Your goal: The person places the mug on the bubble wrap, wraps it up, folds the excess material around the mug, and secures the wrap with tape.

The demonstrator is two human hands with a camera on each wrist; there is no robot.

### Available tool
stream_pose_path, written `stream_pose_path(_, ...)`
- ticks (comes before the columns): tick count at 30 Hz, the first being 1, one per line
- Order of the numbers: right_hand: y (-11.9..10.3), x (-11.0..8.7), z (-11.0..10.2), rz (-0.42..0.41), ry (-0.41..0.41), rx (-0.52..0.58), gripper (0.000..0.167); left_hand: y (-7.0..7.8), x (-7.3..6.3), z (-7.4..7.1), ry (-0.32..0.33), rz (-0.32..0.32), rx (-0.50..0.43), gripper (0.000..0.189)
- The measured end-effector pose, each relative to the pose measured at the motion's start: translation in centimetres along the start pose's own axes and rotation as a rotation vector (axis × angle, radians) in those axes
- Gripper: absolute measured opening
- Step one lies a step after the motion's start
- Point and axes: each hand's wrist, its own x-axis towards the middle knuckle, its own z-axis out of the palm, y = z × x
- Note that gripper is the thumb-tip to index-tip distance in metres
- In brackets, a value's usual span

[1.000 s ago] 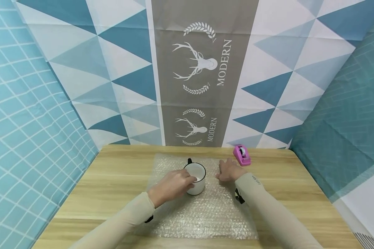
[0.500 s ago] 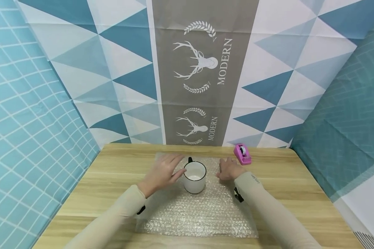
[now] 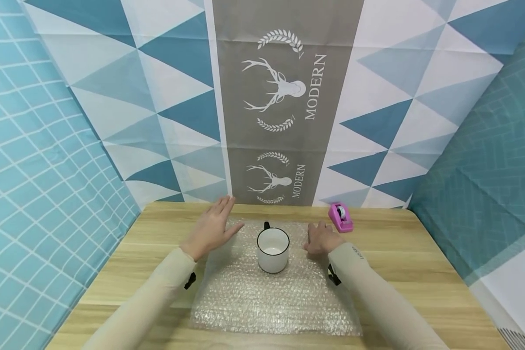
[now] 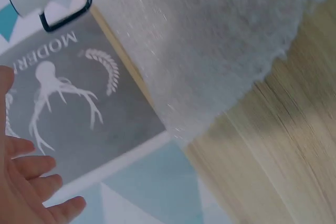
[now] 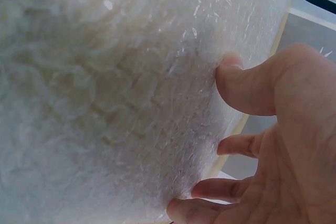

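A white enamel mug (image 3: 273,257) with a dark rim stands upright on a sheet of bubble wrap (image 3: 271,306); its black handle points to the back. My left hand (image 3: 210,227) is held to the left of the mug, fingers straight and thumb spread, holding nothing. In the left wrist view its palm (image 4: 23,192) appears apart from the wrap, with the mug's handle (image 4: 68,19) at the top left. On the other side of the mug, my right hand (image 3: 323,238) rests its fingertips on the wrap's back right part. The right wrist view shows thumb and fingers (image 5: 247,85) touching the film, slightly bent.
Just behind my right hand lies a pink tape dispenser (image 3: 341,218). The wooden table (image 3: 157,253) ends at the back against a patterned cloth (image 3: 271,146). Blue tiled cloth (image 3: 52,160) hangs on the left, with teal cloth (image 3: 485,194) on the right.
My left hand has let go of the mug's rim and moved away to the left and back, its fingers straightening. The mug stays in place. My right hand has hardly moved.
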Motion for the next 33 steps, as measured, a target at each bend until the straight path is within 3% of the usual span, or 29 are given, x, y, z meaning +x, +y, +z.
stream_pose_path(8,0.0,-0.1,0.2,-0.022,0.009,0.006,0.063,-2.6,0.5,1.0,-0.086,-0.085,0.017,0.08)
stream_pose_path(17,0.0,-0.1,-0.2,-0.011,0.015,0.011,0.06,-3.7,0.8,2.4,-0.263,-0.259,-0.063,0.079)
stream_pose_path(20,-0.1,0.0,-0.4,-0.012,0.011,0.02,0.058,-4.0,0.6,2.9,-0.307,-0.288,-0.072,0.076)
stream_pose_path(28,-0.3,-0.1,-0.5,-0.001,-0.002,0.016,0.06,-4.4,-0.3,3.8,-0.363,-0.382,-0.099,0.069)
stream_pose_path(33,-0.3,0.0,-0.5,-0.003,0.002,0.017,0.061,-4.8,-0.5,4.6,-0.38,-0.439,-0.082,0.05)
